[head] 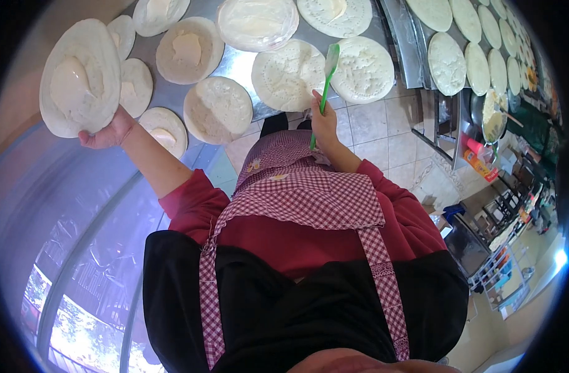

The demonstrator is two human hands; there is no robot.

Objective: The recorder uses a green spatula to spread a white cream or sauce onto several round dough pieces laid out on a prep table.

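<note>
My left hand (109, 130) holds up a round flat dough base (56, 109) at the far left, with a pool of pale cream sauce (72, 79) on it. My right hand (324, 122) grips a green spatula (328, 81), its blade upward, between two pricked dough rounds, the left one (287, 77) and the right one (364, 70). On the metal table (233, 63) lie several more rounds. Some bear a dollop of sauce, such as the one (189, 50) at upper left; another (256, 23) has sauce spread over it.
A second metal table (405, 56) at the right carries many dough rounds. Beyond it stand a metal bowl (493, 116) with a wooden-handled utensil and a pink-capped bottle (480, 148). A glazed display case (93, 205) stands at the lower left.
</note>
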